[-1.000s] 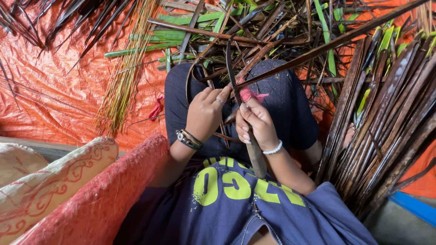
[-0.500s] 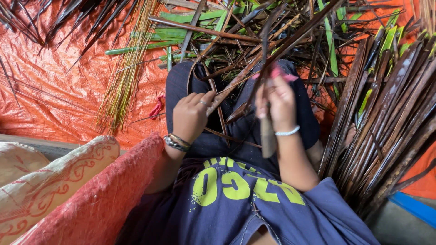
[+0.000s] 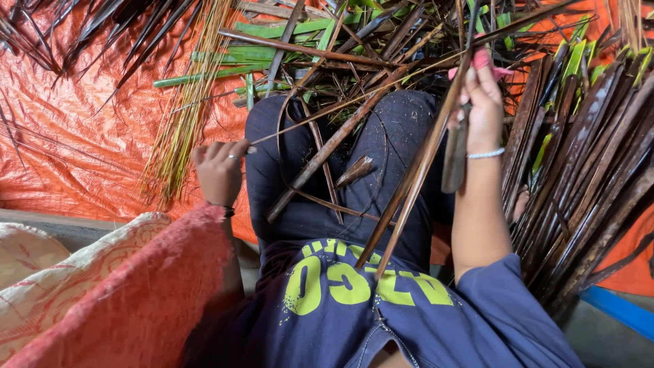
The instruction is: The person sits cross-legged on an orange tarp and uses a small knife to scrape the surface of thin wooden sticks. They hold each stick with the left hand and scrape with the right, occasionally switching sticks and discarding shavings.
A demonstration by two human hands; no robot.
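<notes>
A thin midrib [image 3: 327,112] is pinched at centre left by the left hand [image 3: 219,170]. A knife [image 3: 455,153] and brown leaf strip [image 3: 409,191] are gripped at upper right by the right hand [image 3: 485,102], fingers closed. Orange tarp [image 3: 75,136] is spread beneath.

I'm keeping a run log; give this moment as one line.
left hand: pinching thin midrib | right hand: gripping knife, leaf strip | lap: leaf scraps

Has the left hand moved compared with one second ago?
Yes. The left hand has gone outward to the person's left, off the dark trousers toward the orange tarp, pulling a thin midrib.
</notes>
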